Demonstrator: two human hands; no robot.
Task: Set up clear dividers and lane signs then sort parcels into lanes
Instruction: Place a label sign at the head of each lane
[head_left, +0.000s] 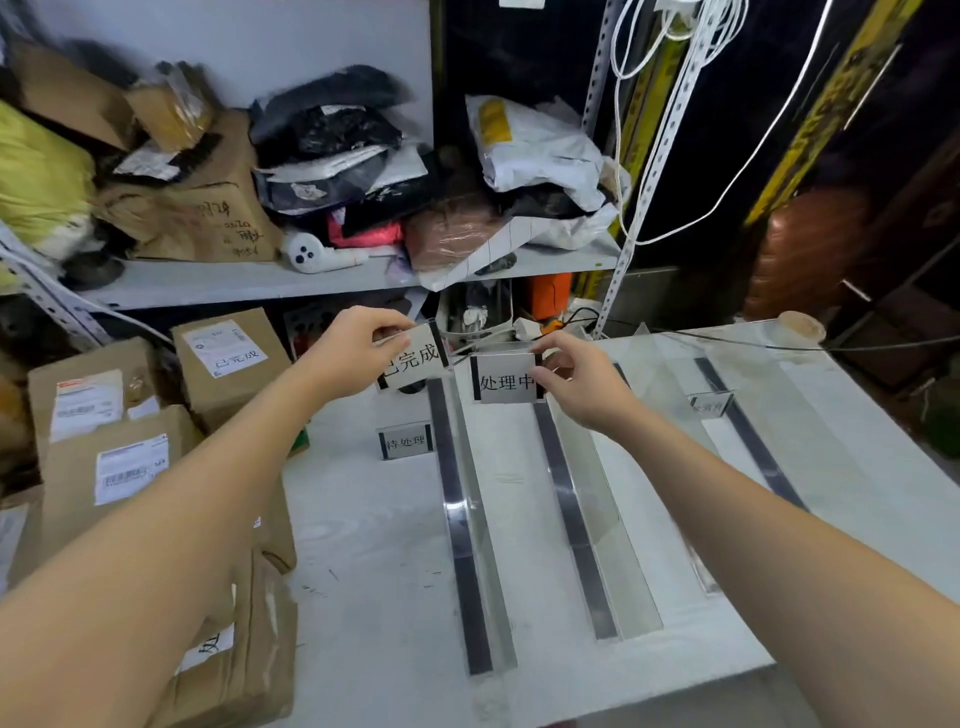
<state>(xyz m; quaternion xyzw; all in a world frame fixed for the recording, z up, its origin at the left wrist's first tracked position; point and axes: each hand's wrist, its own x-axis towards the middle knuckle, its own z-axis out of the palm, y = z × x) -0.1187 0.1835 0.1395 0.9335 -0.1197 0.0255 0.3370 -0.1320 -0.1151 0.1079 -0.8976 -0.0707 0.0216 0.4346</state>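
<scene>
Parcels (106, 447): brown cartons with white labels, stacked at far left beside the desk (363, 545), none yet in a lane.

Left hand (353, 353): grip pinched on the top edge of the sign reading 已完成 (415, 361), held raised over the far left part of the desk.

Standing sign 待处理 (406, 441): small holder, already on the desk just left of the first divider.

Clear dividers (470, 519): three long transparent strips with dark base bands, laid roughly parallel across the desk, forming lanes.

Right hand (576, 384): grip pinched on the right edge of the sign reading 处理中 (506, 382), held at the far end between the first and second dividers.

Fourth sign (710, 405): small, stands near the third divider; text too blurred to read.

Step in hand, by judgement: lane signs being placed, dividers apparently down. Next move calls for setting each held sign upright at the head of its own lane, then releasing; sorting of parcels not yet begun.
</scene>
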